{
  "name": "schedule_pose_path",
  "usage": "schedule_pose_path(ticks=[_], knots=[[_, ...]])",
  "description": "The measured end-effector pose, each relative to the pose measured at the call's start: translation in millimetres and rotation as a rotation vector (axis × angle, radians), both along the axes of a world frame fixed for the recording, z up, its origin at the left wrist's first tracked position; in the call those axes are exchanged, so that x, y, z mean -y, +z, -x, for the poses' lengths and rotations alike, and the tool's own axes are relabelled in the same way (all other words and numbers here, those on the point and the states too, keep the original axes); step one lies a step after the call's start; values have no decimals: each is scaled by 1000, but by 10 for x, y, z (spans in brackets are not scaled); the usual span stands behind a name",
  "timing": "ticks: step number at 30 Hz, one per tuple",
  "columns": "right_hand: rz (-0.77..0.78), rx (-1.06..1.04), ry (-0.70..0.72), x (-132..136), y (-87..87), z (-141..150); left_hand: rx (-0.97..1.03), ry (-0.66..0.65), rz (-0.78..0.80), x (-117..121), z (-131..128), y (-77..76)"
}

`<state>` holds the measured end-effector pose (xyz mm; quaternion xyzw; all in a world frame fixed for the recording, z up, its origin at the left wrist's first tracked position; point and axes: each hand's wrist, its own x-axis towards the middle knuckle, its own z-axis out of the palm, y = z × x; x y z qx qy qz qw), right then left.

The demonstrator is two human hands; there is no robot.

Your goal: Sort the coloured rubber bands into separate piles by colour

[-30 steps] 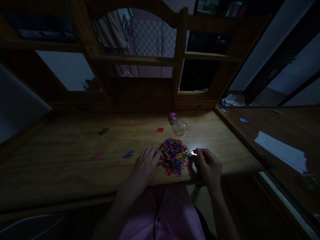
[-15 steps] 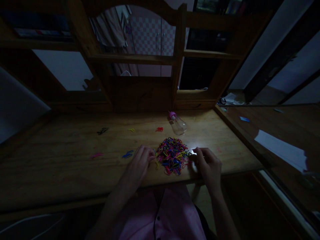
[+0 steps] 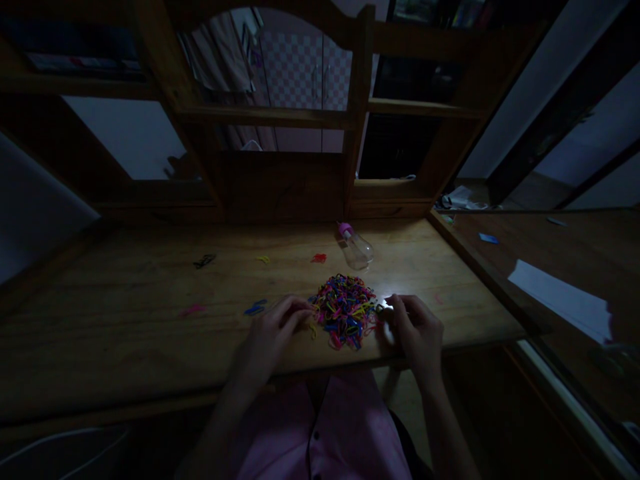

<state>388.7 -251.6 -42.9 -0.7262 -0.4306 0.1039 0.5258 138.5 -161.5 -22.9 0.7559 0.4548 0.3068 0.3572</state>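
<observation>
A heap of small multicoloured rubber bands (image 3: 345,303) lies on the wooden desk. At its left edge is my left hand (image 3: 280,327), palm down, thumb and forefinger slightly apart; I make out nothing between them. A yellow rubber band (image 3: 313,331) lies just below those fingertips. On the heap's right side, my right hand (image 3: 419,328) is closed in a pinch, with a dark rubber band (image 3: 381,309) at its fingertips. Sorted bands lie apart: black bands (image 3: 205,261), yellow bands (image 3: 263,259), red bands (image 3: 319,258), pink bands (image 3: 193,309) and blue bands (image 3: 255,307).
Behind the heap a clear bulb-shaped bottle with a pink cap (image 3: 357,250) lies on its side. Wooden shelving (image 3: 280,180) rises along the desk's back. To the right, a lower brown surface holds a white paper sheet (image 3: 563,297) and a small blue packet (image 3: 488,238).
My left hand has shifted slightly left, and its thumb and forefinger have parted at the heap's edge. My right hand has stayed in place.
</observation>
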Motion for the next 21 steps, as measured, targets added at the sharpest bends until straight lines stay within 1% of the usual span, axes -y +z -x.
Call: schedule_pose_path(ticks=[3,7,9,15,21], knots=[[-4,-3,5,-1,2,2,74,37,63,-2,-14,-32],[0,15,-1,3,12,9,278,39,207,-6,-54,-105],[6,17,2,7,13,9,330,46,233,-8,-73,-129],[19,-17,15,8,-9,-3,398,59,293,-2,-104,-105],[18,6,2,9,1,5,411,31,316,37,-97,-52]])
